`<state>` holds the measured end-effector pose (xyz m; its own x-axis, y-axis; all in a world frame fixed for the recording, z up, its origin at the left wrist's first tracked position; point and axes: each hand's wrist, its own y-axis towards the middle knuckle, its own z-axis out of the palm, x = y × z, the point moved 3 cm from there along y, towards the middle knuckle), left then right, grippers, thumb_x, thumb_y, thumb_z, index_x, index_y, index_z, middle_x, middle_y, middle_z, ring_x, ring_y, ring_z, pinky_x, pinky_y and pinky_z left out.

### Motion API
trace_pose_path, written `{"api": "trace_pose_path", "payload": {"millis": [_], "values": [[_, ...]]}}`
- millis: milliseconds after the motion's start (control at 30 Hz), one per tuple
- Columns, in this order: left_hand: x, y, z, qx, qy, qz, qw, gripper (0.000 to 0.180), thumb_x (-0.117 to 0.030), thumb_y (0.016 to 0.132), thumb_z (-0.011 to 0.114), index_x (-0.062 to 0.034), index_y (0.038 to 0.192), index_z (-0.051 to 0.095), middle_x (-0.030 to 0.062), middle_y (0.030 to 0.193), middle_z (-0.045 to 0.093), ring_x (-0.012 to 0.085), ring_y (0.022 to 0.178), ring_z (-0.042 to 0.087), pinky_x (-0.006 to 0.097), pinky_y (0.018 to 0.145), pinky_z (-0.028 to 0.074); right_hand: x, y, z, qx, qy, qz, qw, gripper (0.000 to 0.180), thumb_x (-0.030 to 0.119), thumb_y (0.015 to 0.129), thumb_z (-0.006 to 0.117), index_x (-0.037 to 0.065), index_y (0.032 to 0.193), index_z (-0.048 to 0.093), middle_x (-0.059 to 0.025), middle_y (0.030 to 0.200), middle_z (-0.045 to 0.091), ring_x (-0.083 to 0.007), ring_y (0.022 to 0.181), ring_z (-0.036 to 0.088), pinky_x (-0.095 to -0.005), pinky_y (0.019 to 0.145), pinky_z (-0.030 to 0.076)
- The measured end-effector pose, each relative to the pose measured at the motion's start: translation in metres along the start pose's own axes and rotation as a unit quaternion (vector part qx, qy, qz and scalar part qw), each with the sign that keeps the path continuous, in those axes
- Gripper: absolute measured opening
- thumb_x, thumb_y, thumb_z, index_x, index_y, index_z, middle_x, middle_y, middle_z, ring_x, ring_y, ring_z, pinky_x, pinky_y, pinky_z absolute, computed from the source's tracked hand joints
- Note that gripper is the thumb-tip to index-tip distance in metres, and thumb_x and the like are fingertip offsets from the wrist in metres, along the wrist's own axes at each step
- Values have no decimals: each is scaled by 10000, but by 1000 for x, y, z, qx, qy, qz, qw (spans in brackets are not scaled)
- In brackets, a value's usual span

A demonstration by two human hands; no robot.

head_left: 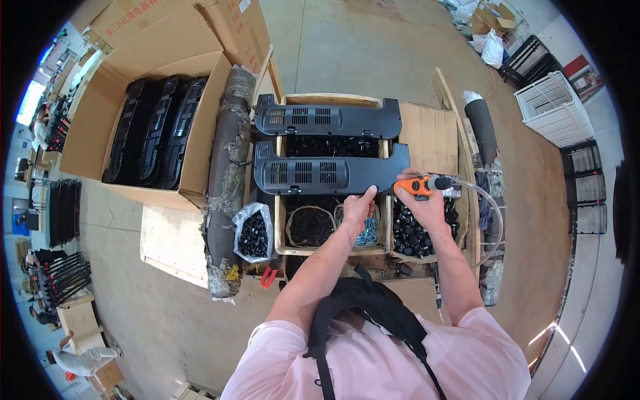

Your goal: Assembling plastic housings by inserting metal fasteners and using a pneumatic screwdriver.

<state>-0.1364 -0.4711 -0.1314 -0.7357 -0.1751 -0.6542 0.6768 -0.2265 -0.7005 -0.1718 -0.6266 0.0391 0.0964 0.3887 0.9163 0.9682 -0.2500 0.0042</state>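
Near black panel (pixel 360 175) is laid across the wooden bins (pixel 280 230) at centre frame; orange power driver (pixel 415 187) is gripped in the right hand (pixel 428 205), left hand (pixel 359 208) is curled at the panel's lower edge, thumb against it, hidden fingers so full grip can't be told. Driver tip is pointed close to the left thumb, so the thumb could be struck if the bit slips. Panel could be tipped or skewed by uneven pressure, and the driver tugged if its clear hose (pixel 493 207), right of centre, gets snagged.
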Motion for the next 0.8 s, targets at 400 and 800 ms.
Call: {"api": "trace_pose_path", "payload": {"millis": [400,800], "values": [[3,4,-2,5,-24,5,1000,403,-390,915,820,-88,718,639,5,675,616,116,546,543,291,466,424,-2,2,8,30,-34,-19,999,406,156,865,786,33,1229,651,-88,1142,748,-164,1018,706,-326,918,562],[3,6,-5,-1,-16,16,1000,401,-381,913,821,-95,702,635,5,661,613,117,524,538,298,454,416,8,2,12,48,-70,-24,996,395,192,866,783,48,1215,668,-94,1118,752,-185,1013,719,-332,917,561]]}}
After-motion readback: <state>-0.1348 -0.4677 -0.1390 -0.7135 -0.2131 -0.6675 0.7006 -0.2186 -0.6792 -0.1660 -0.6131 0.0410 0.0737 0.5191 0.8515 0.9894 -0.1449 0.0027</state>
